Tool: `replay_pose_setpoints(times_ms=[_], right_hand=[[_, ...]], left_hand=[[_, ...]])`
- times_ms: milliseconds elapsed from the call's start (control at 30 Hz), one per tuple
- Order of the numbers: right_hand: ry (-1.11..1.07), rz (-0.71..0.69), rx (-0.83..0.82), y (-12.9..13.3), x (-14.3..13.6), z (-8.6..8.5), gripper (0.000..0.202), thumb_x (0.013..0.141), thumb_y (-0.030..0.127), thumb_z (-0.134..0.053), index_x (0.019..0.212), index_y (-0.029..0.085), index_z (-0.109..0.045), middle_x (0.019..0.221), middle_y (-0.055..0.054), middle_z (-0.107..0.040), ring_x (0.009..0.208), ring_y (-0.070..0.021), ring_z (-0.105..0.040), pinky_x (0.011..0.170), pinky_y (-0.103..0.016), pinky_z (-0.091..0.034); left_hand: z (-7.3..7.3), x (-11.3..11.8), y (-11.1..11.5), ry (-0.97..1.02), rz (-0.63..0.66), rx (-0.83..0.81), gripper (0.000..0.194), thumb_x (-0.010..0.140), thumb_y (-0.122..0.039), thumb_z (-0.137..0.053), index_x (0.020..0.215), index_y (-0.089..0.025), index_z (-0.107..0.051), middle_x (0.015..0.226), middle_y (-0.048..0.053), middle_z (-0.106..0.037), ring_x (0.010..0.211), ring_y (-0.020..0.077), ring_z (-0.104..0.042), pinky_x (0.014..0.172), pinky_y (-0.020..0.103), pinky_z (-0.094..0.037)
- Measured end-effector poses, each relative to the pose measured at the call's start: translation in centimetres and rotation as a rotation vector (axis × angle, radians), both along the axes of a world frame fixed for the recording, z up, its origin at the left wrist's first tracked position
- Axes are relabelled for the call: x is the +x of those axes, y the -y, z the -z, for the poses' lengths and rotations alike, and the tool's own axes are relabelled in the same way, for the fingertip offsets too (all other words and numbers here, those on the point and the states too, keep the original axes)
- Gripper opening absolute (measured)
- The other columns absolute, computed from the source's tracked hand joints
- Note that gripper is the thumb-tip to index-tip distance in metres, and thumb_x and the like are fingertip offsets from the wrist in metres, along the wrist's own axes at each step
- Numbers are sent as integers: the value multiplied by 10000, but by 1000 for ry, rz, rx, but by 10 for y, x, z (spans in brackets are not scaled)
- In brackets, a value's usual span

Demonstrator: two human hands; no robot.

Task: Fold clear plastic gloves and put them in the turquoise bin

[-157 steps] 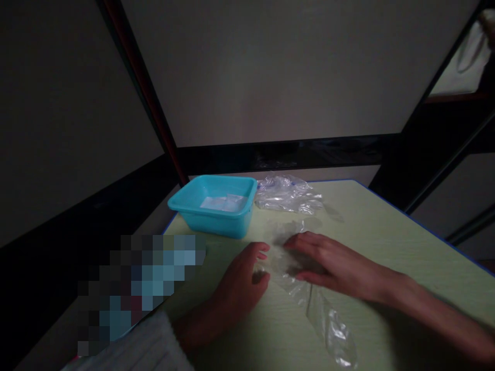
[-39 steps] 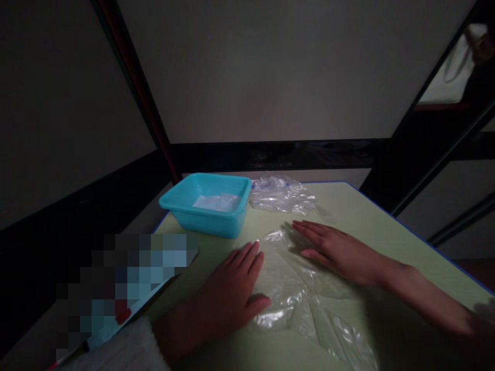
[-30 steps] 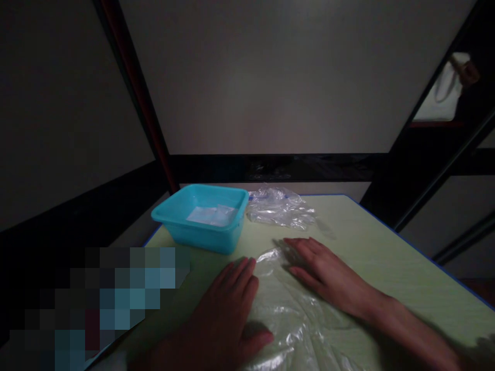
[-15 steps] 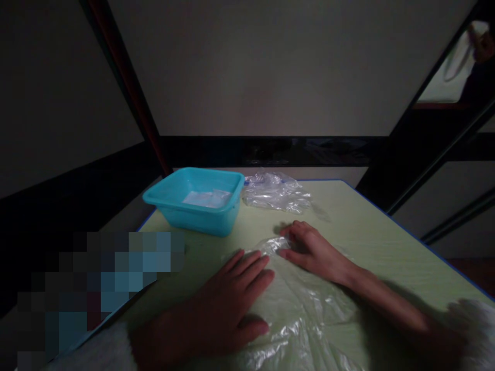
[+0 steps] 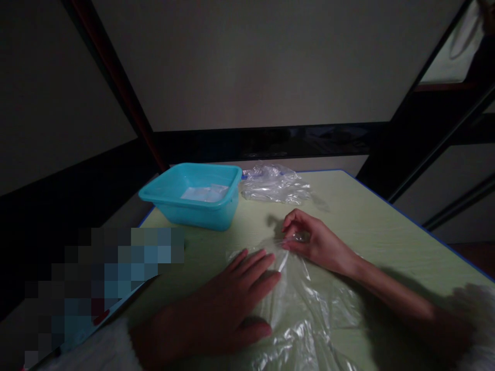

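A clear plastic bag (image 5: 301, 299) lies spread and wrinkled on the near part of the table. My left hand (image 5: 235, 304) rests flat on its left side, fingers stretched out and slightly apart. At the bag's far edge my right hand (image 5: 309, 239) pinches the thin film between thumb and fingers, lifting it a little off the table. The bag's near end runs out of the bottom of the view.
On the pale green table (image 5: 340, 201) with a blue edge, a turquoise plastic basin (image 5: 204, 214) stands at the far left, with white, flat packets (image 5: 204, 193) inside. Beside it lies a heap of crumpled clear plastic bags (image 5: 274, 185). A pixelated patch covers the lower left.
My right hand's fingers have closed on the bag's far edge and raised it slightly. My left hand stays flat on the bag. The view has shifted a little.
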State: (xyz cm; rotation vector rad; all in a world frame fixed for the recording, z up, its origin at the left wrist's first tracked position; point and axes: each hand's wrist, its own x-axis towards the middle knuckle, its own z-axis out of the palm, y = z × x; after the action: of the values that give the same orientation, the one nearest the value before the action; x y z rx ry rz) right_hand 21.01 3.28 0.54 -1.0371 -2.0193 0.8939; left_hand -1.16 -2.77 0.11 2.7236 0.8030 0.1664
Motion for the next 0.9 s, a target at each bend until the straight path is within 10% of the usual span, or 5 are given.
replay_pose_setpoints(times_ms=[500,733,900], right_hand=[[26,583,659,-15,19,2,89,770,242,-564,845,222,-520,784,-34,-633,787,-238,-603,786,-465,-426],[289,-92,531,2,13,-4,194,912,208,-408,1010,163,-570,1084,-105,-622,1018,-190,-578,853,-350,-487],[590,-247,331,4,7,10,605,913,461,-385,1359,54,-350,1445,-193,-301,1324,-252,-297,1070,-438,-298]], left_hand=[[-2,0,0,-25,-41,-47,634,834,-418,-538,1367,-162,-310,1497,136,-188,1374,311,-121,1103,511,-153],[-5,2,-6,-157,-187,-87,826,760,-433,-608,1406,-90,-223,1503,170,-113,1378,318,-72,1105,516,-120],[-7,-8,-15,-197,-173,-112,820,830,-528,-485,1429,-85,-142,1506,160,-57,1384,281,-26,1111,475,-125]])
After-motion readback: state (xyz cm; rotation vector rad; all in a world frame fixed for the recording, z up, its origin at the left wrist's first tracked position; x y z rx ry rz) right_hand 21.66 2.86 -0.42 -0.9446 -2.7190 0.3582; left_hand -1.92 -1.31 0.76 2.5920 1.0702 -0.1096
